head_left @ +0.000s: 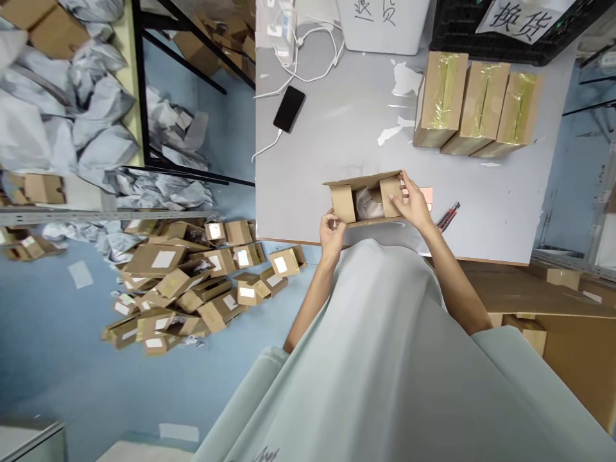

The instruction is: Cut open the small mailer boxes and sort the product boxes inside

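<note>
Here, open cardboard box (343,204) between both hands (332,237) (414,204), gripped at its left and right ends

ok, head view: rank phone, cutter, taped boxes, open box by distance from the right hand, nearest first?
1. Open box: touching the right hand.
2. Cutter: just right of it.
3. Taped boxes: farther back, to the right.
4. Phone: far left, back.
</note>
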`<state>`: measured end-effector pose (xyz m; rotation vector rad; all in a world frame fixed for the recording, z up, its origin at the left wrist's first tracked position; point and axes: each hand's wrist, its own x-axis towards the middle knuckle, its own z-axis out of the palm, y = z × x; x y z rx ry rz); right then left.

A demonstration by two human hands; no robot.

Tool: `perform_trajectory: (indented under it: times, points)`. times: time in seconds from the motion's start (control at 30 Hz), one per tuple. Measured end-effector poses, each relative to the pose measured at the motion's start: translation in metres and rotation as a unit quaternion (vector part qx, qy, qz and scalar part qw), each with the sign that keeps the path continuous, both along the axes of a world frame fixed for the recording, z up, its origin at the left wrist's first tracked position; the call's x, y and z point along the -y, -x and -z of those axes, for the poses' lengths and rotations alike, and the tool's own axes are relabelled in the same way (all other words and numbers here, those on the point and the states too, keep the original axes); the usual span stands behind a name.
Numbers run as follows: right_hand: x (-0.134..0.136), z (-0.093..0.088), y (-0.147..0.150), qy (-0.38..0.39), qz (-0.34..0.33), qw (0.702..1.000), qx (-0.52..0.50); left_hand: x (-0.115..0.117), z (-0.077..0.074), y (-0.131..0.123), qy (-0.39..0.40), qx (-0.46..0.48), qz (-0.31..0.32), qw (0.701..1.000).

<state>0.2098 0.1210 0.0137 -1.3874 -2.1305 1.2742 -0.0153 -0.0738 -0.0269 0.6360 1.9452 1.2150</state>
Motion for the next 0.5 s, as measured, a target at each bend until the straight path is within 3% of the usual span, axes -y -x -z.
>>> perform_trajectory:
  times: [0.13, 0.23, 0.5]
  points:
    - [-0.013, -0.002, 0.021, -0.040, -0.042, 0.994, 0.094, 0.013, -0.003, 0.009, 0.003, -0.082, 0.128, 0.988]
    - [-0.014, -0.004, 0.043, -0.067, -0.024, 0.984, 0.165, 0.012, -0.010, 0.012, 0.032, -0.164, 0.201, 0.965]
    - [0.010, -0.011, 0.077, -0.113, -0.027, 0.966, 0.230, -0.029, -0.021, 0.006, 0.102, -0.299, 0.372, 0.873]
